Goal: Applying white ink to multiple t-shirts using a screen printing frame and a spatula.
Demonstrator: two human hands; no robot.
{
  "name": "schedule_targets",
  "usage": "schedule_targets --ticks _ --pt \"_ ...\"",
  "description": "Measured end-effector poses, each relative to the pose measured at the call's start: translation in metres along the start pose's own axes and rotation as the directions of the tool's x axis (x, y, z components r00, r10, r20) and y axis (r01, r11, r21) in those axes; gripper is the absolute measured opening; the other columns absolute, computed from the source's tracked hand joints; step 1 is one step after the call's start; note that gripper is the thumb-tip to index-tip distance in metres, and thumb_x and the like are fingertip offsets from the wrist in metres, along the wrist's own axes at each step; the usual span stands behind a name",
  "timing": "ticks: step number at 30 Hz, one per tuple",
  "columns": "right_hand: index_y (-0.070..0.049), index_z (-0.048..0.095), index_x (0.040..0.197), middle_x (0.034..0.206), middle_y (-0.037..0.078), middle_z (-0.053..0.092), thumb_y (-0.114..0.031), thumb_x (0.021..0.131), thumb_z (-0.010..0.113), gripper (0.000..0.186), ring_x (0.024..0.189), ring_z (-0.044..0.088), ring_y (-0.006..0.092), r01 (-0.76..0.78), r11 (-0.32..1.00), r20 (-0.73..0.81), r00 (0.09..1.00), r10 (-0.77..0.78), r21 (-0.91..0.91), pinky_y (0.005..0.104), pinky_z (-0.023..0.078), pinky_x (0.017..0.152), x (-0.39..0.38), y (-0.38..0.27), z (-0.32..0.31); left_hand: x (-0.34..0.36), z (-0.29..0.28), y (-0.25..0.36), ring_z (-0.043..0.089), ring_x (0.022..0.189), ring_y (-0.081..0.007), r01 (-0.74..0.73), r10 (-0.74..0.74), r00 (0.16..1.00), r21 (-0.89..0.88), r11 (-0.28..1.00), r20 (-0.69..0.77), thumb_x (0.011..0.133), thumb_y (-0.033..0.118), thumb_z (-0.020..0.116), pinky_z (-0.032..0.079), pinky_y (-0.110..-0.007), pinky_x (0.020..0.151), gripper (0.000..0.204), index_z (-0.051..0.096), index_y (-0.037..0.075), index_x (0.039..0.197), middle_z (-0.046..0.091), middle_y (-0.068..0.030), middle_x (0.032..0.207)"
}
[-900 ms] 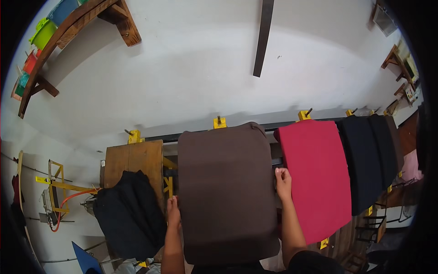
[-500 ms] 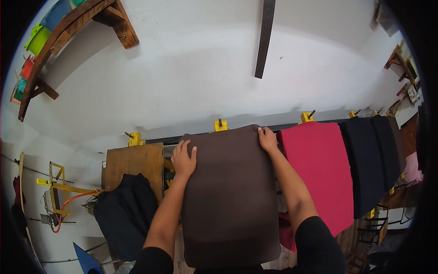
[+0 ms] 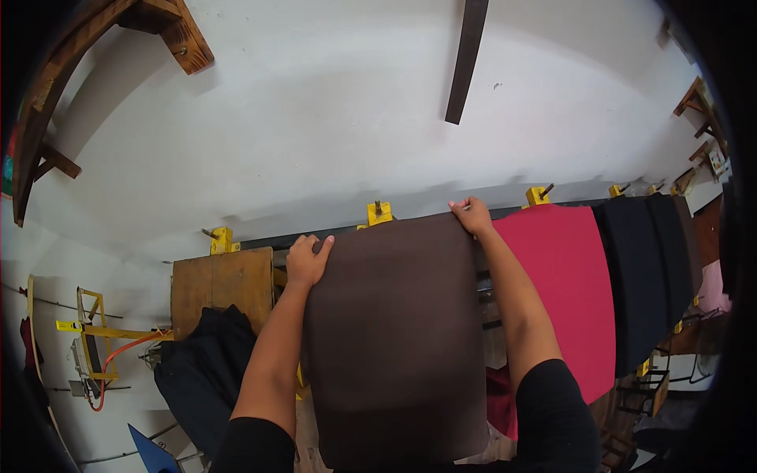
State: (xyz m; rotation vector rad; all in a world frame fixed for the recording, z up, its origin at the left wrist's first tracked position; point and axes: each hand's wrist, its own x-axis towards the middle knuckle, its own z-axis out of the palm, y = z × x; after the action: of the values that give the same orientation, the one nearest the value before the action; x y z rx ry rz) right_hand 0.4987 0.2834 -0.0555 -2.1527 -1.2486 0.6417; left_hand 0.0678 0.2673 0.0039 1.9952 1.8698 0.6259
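A dark brown cloth (image 3: pixel 394 339) lies smooth over a long board in front of me, its far edge near the wall. My left hand (image 3: pixel 306 262) is at the cloth's far left corner, fingers bent over the edge and thumb along the top. At the far right corner, my right hand (image 3: pixel 471 217) is closed in a pinch on the cloth's edge. The fingertips are partly hidden behind the edge. To the right, a red cloth (image 3: pixel 560 299) covers a neighbouring board, close to my right forearm.
Left of me is a bare brown board (image 3: pixel 225 280) with a bunched black cloth (image 3: pixel 209 363) at its near end. Black cloths (image 3: pixel 631 276) cover boards farther right. Yellow brackets (image 3: pixel 379 213) line a dark rail along the wall. A yellow frame (image 3: pixel 95 339) with an orange hose stands far left.
Both hands have moved farther away, to the far corners of the brown cloth. My right hand has gone from lying on the corner to pinching it. The view has shifted slightly.
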Motion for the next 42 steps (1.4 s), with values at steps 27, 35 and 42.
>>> schedule_targets --ticks 27,35,42 --pt "-0.007 0.067 0.087 0.085 0.014 0.07 -0.054 0.099 0.049 0.052 0.089 0.066 0.032 0.699 0.515 0.092 0.632 -0.769 -0.497 0.0462 0.046 0.085 -0.088 -0.069 0.004 -0.015 -0.001 0.003 0.064 0.103 -0.0299 -0.001 0.168 0.881 0.353 0.936 -0.443 0.094 0.047 0.062 0.044 -0.042 0.093 0.042 0.064 0.009 0.113 0.068 -0.0102 0.108" --pt "-0.01 0.071 0.089 0.083 0.015 0.071 -0.063 0.1 0.035 0.066 0.086 0.069 0.0362 0.571 0.745 0.471 0.792 -0.388 -0.346 0.0487 0.053 0.074 -0.083 -0.1 -0.004 0.016 -0.016 0.007 0.064 0.095 -0.0342 -0.495 0.444 0.832 0.083 0.865 0.334 0.1 0.053 0.049 0.046 -0.047 0.085 0.047 0.064 0.008 0.1 0.068 -0.0141 0.094" --pt "-0.011 0.074 0.09 0.083 0.018 0.071 -0.061 0.101 0.035 0.065 0.087 0.069 0.0369 0.548 0.772 0.456 0.804 -0.381 -0.321 0.0496 0.054 0.078 -0.07 -0.097 0.007 0.025 -0.007 0.008 0.063 0.074 -0.0426 -0.408 0.318 0.878 0.211 0.888 0.359 0.103 0.057 0.037 0.049 -0.05 0.069 0.06 0.06 0.006 0.08 0.064 -0.0165 0.071"
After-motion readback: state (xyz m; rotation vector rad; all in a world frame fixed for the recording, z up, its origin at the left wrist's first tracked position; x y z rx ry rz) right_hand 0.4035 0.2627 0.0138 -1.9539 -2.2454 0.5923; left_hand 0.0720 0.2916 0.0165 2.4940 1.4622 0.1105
